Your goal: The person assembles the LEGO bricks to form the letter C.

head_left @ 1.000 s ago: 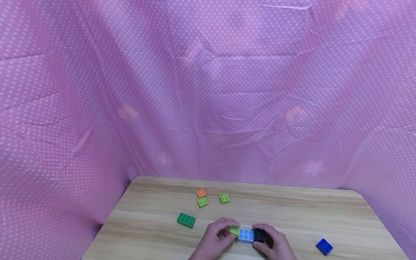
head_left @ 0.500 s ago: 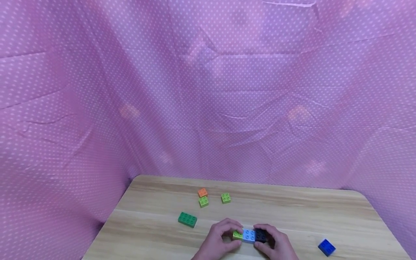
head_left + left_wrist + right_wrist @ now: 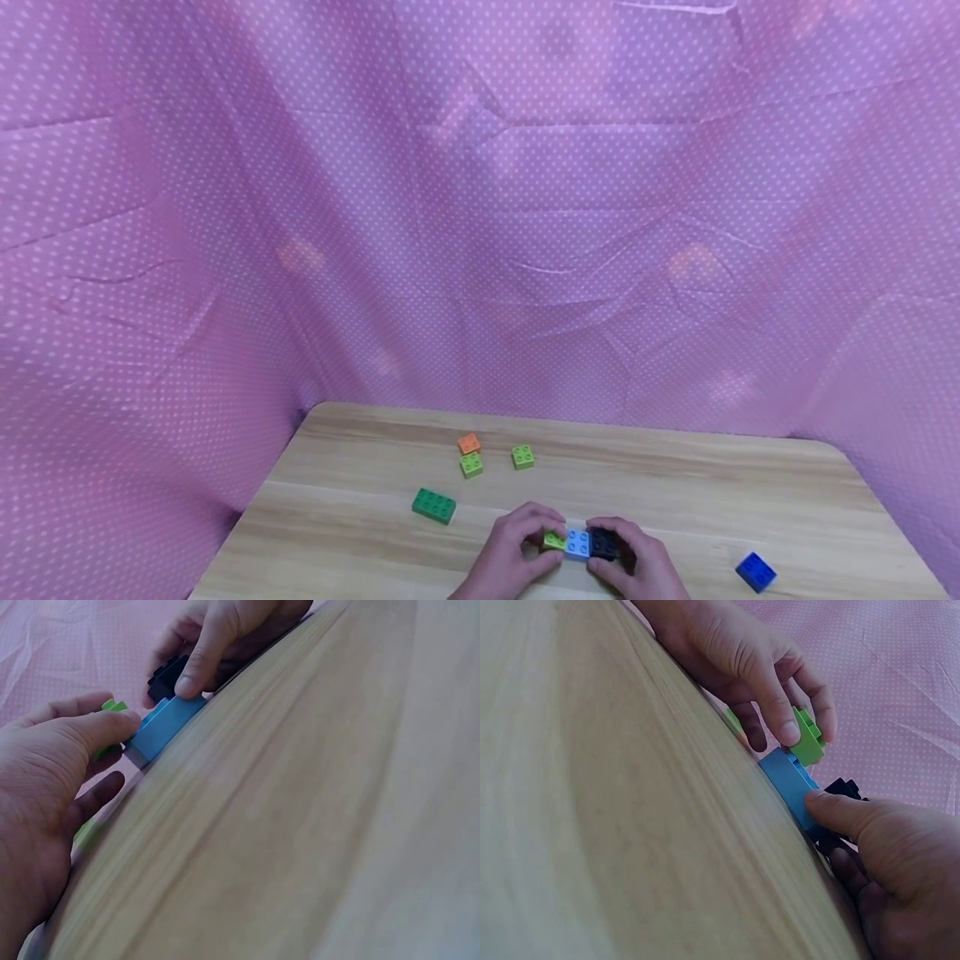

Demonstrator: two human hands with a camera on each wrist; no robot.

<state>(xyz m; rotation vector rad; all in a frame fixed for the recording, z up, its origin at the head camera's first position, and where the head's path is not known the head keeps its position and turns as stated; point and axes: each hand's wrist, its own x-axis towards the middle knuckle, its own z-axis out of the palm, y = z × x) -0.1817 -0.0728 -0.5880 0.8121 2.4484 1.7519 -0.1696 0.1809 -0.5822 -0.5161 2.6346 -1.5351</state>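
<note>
A middle brick [image 3: 577, 544], with left brick [image 3: 554, 541] and right brick [image 3: 602, 544] at its ends, is lying between left hand [image 3: 512, 552] and right hand [image 3: 642, 560]. On the table [image 3: 690, 483], a side brick [image 3: 433, 505] is sitting left, three back bricks [image 3: 471, 465] behind, a lone brick [image 3: 756, 572] right.

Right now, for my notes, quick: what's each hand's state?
Left hand: closed, pinching a light green block.
Right hand: closed, gripping the black block, thumb on the light blue block.

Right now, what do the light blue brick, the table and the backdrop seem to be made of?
The light blue brick looks like plastic, smooth and even-coloured, with moulded studs. The table could be wood or wood-print laminate: its smooth, streaky grain leaves that open. The backdrop is probably thin, faintly sheened cloth, given its folds and creases.
</note>
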